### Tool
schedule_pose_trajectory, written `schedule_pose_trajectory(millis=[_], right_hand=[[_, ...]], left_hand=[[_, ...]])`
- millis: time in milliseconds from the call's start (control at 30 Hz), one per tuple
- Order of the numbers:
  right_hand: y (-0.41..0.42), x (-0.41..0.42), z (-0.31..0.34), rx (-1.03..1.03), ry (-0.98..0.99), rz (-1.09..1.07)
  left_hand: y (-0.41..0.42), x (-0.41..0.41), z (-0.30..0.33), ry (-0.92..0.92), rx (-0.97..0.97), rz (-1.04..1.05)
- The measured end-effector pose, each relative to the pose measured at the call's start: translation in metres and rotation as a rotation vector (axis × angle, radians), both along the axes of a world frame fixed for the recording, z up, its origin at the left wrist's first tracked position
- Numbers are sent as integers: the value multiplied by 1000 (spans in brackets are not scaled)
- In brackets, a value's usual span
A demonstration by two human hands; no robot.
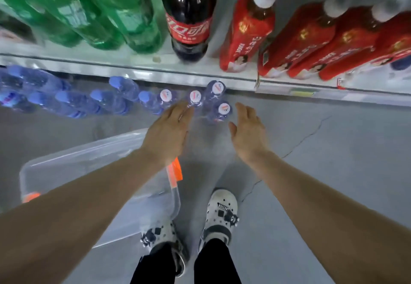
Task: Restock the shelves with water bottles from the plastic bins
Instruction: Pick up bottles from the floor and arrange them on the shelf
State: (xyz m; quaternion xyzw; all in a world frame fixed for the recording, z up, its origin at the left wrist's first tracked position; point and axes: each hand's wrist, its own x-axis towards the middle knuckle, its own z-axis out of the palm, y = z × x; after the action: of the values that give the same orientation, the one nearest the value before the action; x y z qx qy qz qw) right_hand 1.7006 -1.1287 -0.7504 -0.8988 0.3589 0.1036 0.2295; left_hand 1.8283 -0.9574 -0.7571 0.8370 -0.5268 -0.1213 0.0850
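Far out to the left of both hands, blue-capped water bottles (66, 103) lie in a blurred row under the shelf edge (200, 72), low by the grey floor (322, 172). Above them on the shelf stand green soda bottles (124, 17), well up and to the left of the hands.

Below the left forearm sits the clear plastic bin (89, 172), with orange clips at its corners; I see nothing inside it.

The left hand (171, 132) is stretched forward, fingers straight and close together, holding nothing. Its fingertips reach the nearest white-capped water bottle (195, 98); whether they actually touch it I cannot tell through the blur. One more white-capped bottle (165, 96) stands just left of those fingertips.

Between the two hands, slightly ahead of them, stands another white-capped bottle (223, 109), with a fourth (215, 88) just behind it against the shelf edge. Straight above this cluster, on the shelf, is a dark cola bottle (189, 17) with a red label.

The right hand (249, 132) is open too, palm turned inward toward the bottles, thumb apart from the fingers, gripping nothing and a little clear of the nearest bottle.

Up and to the right of that hand, red-labelled bottles (311, 43) with white caps line the shelf. Beneath both arms are the person's white clogs (220, 212).
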Motion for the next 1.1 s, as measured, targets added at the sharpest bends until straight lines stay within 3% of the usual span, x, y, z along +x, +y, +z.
schedule_pose_trajectory(millis=[300, 433, 600, 733, 867, 1100], right_hand=[[3, 26, -107, 179, -193, -169], [2, 25, -113, 213, -261, -202], [-5, 21, -88, 308, -202, -251], [-8, -1, -23, 309, -222, -307], [-10, -22, 78, 326, -254, -268], [-37, -31, 310, 430, -307, -174]], left_hand=[[-19, -1, -93, -16, 36, 69], [-19, -5, -95, -28, 22, 82], [-23, 1, -76, 57, 124, 85], [-27, 8, -32, 200, 330, 111], [-23, -9, 48, 379, 405, 137], [-16, -45, 248, 610, 247, 106]])
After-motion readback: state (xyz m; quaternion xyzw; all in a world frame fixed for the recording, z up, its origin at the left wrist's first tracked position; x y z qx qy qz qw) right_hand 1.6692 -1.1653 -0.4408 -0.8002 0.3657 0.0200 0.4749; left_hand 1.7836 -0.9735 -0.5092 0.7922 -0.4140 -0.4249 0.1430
